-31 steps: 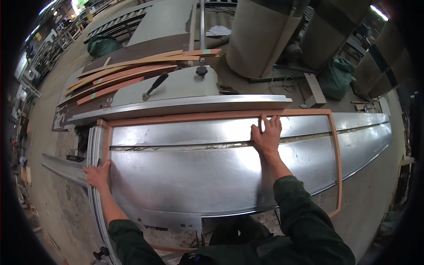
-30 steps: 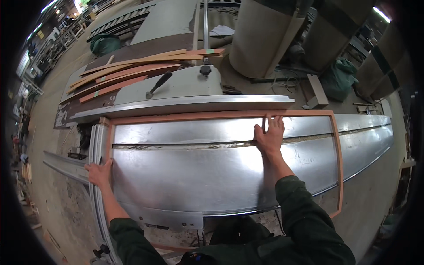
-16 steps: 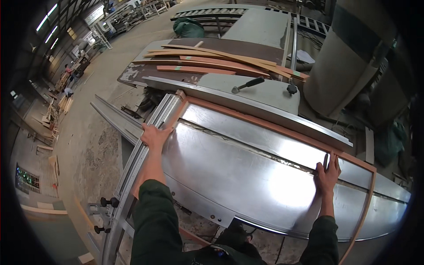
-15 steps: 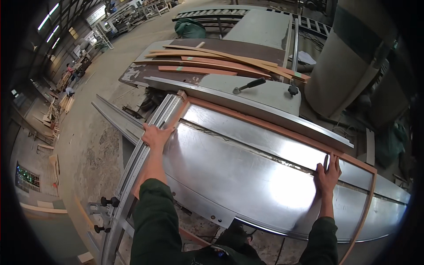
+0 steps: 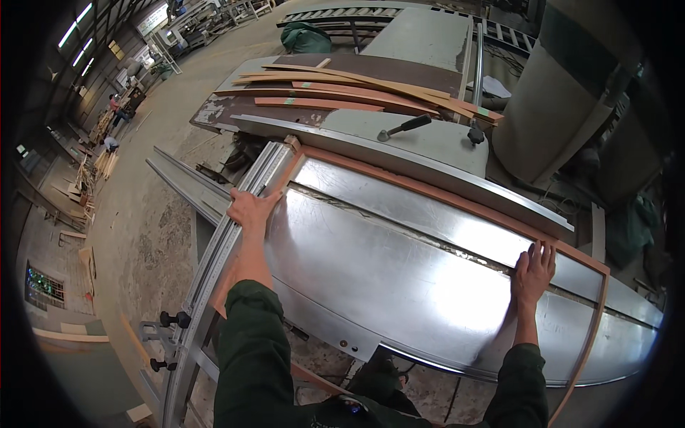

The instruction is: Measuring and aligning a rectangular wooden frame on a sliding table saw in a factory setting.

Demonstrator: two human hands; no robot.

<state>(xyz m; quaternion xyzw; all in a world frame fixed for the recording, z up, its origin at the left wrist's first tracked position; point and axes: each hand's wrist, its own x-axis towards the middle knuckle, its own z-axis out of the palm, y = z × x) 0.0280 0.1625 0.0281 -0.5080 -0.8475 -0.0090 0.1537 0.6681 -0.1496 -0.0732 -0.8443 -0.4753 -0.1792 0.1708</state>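
A reddish-brown wooden frame (image 5: 428,197) lies flat on the shiny metal saw table (image 5: 371,264), its far rail along the metal fence (image 5: 399,161). My left hand (image 5: 251,211) grips the frame's left rail together with the aluminium crosscut fence (image 5: 222,232), fingers over the fence and thumb on the wood. At the far rail, toward the right, my right hand (image 5: 534,272) rests with its fingers stretched onto the wood, not wrapped round it. The near part of the frame is partly hidden by my arms.
Behind the fence, several long wooden strips (image 5: 342,89) lie on a brown surface. A black-handled lever (image 5: 404,128) and a black knob (image 5: 476,134) sit near the fence. A large grey cylinder (image 5: 553,107) stands at the right. People work far off at the left.
My right hand has shifted slightly right along the far rail, and its fingers have come closer together. My left hand keeps its place on the left rail.
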